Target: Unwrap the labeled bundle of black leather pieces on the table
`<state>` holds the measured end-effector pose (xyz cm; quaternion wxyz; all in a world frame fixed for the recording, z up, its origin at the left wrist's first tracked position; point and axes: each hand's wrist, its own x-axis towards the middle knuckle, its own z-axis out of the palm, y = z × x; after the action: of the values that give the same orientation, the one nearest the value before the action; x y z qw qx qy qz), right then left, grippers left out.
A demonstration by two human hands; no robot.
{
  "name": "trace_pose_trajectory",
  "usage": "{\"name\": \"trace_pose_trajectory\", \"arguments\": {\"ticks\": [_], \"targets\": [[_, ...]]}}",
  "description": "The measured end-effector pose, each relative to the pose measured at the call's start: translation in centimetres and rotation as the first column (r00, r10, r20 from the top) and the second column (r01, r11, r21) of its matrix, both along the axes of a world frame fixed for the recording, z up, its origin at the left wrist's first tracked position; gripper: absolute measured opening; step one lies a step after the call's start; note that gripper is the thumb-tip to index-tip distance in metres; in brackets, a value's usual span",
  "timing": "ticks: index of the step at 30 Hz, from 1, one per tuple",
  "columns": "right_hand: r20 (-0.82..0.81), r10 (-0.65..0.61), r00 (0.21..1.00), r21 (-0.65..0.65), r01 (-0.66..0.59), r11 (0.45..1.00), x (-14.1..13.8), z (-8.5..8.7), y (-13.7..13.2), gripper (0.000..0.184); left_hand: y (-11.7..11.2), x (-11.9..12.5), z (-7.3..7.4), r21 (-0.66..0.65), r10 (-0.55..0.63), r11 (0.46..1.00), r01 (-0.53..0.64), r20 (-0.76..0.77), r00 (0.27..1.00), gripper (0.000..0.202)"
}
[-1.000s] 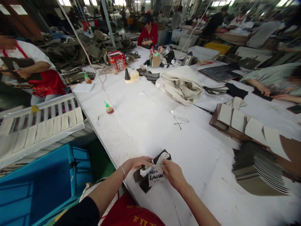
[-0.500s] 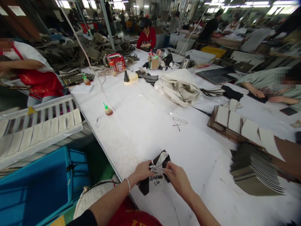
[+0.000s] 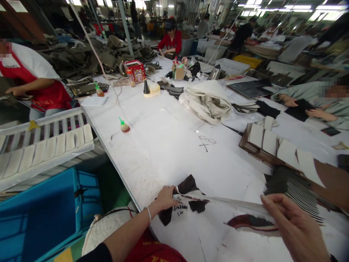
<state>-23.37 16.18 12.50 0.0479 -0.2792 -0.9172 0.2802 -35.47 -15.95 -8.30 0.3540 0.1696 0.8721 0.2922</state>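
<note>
My left hand [image 3: 165, 199], fingers curled, pressed on the black leather piece [image 3: 188, 185] lying directly under it on the white table [image 3: 163, 156], while my right hand [image 3: 294, 227], pinched nearly shut, held a white strip [image 3: 223, 202] taut from that piece.

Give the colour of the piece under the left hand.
The piece is black; head view.

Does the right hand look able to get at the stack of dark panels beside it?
Probably yes: the right hand sits just below the stack of dark panels, and nothing stands between them. It is pinching a white strip, though, so it would likely have to let go first.
</note>
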Motion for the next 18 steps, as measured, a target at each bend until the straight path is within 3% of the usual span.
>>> {"name": "trace_pose_trajectory", "arguments": {"ticks": [2,4,8,10,11,13,15,18], "targets": [[0.263,-0.025,0.964,0.15,-0.015,0.989,-0.1,-1.5,0.8,0.033,0.0,0.1,-0.1,0.002,-0.019,1.0,0.019,-0.016,1.0,0.055],[0.375,-0.009,0.927,0.28,-0.104,0.954,-0.7,-3.2,0.3,0.029,0.0,0.1,-0.1,0.007,-0.038,0.999,0.039,-0.031,0.999,0.055],[0.143,0.159,0.977,0.486,-0.209,0.848,-3.2,-5.3,-5.0,0.03,-0.2,0.2,-0.1,-0.002,-0.059,0.998,0.059,-0.061,0.996,0.057],[0.115,0.346,0.931,0.411,-0.362,0.837,-4.7,-6.1,-8.7,0.03,-0.2,0.3,-0.2,-0.007,-0.064,0.998,0.064,-0.068,0.996,0.059],[0.126,0.492,0.862,0.314,-0.505,0.804,-5.3,-6.6,-10.4,0.03,-0.1,0.3,-0.2,-0.008,-0.066,0.998,0.065,-0.071,0.995,0.06],[0.141,0.666,0.732,0.193,-0.68,0.707,-6.4,-7.9,-13.5,0.029,-0.1,0.3,-0.3,-0.01,-0.067,0.998,0.066,-0.076,0.995,0.061],[0.159,0.725,0.67,0.149,-0.743,0.653,-7.1,-9.7,-15.7,0.029,-0.1,0.2,-0.4,-0.011,-0.069,0.998,0.068,-0.078,0.995,0.061],[0.191,0.735,0.65,0.141,-0.759,0.635,-7.5,-12.3,-17.2,0.021,-0.1,0.2,-0.5,-0.005,-0.071,0.997,0.071,-0.077,0.995,0.061]]}}
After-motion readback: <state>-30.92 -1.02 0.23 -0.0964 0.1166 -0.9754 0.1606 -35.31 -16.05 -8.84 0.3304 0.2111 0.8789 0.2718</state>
